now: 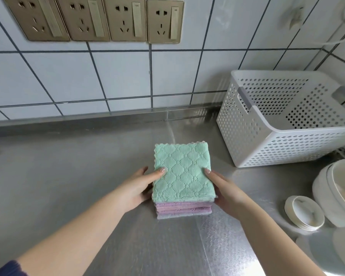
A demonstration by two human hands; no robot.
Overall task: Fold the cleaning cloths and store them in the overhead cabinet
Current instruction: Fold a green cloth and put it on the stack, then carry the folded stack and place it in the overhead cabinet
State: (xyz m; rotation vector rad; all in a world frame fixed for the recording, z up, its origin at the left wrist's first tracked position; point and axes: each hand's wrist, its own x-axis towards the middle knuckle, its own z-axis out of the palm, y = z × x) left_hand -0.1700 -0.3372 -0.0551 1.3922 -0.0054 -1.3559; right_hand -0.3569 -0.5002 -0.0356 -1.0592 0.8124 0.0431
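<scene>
The stack of folded square cloths [182, 176], green on top of pink ones, lies on the steel table [68, 176]. The left hand [136, 188] and right hand [225, 191] grip its two sides, thumbs on top.

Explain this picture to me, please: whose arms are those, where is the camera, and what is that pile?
No machine here: a person wears a camera on the head, looking down at their own arms. The left hand and right hand grip a stack of folded cloths from both sides, thumbs on top. The top cloth is green; pink ones show beneath. The stack sits on a steel counter. To the right stand a white perforated basket and some white dishes. Wall sockets are above.
</scene>
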